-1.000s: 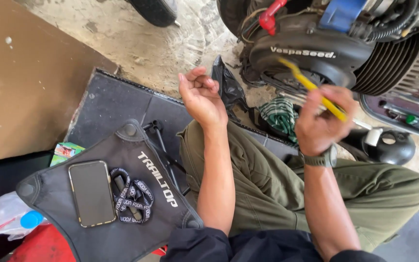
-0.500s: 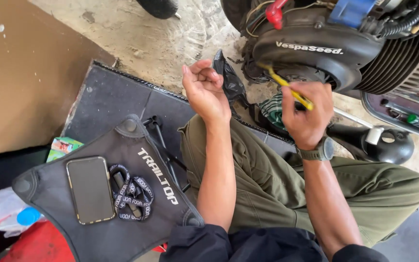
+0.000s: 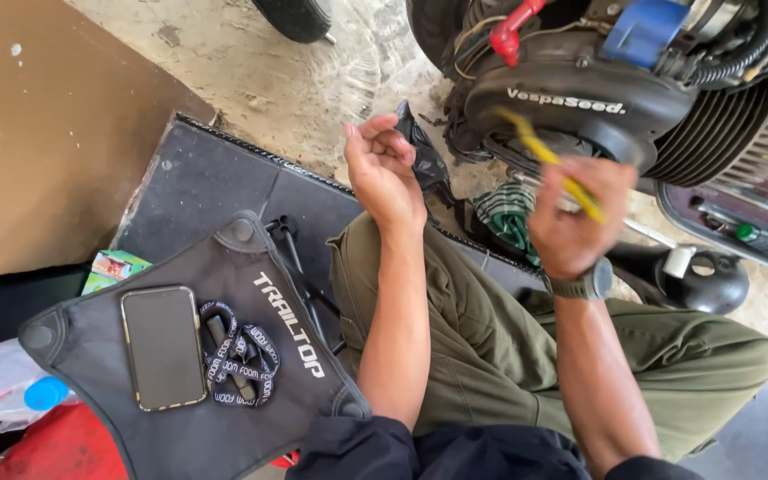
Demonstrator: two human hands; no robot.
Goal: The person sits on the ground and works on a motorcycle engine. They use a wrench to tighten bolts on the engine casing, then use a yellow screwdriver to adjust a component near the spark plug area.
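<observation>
My left hand point(image 3: 384, 164) is raised palm-up over my left knee with its fingers curled in; I cannot see whether anything small lies in them. My right hand point(image 3: 575, 218), blurred by motion and wearing a wristwatch, grips a yellow-handled tool point(image 3: 548, 160) that points up-left toward the black scooter engine point(image 3: 597, 98). The tool's tip is just in front of the engine's fan cover. A crumpled black rag point(image 3: 424, 156) lies just beyond my left hand.
A black pad point(image 3: 251, 293) at lower left carries a phone point(image 3: 164, 347) and a coiled lanyard point(image 3: 242, 356). A green striped cloth point(image 3: 508, 213), a round black cover point(image 3: 713, 280) and a tool tray point(image 3: 740, 222) lie under the engine. A brown board point(image 3: 37, 133) stands left.
My right hand and the yellow tool shifted slightly left, then back right, and are now blurred. My left hand stays raised in almost the same spot.
</observation>
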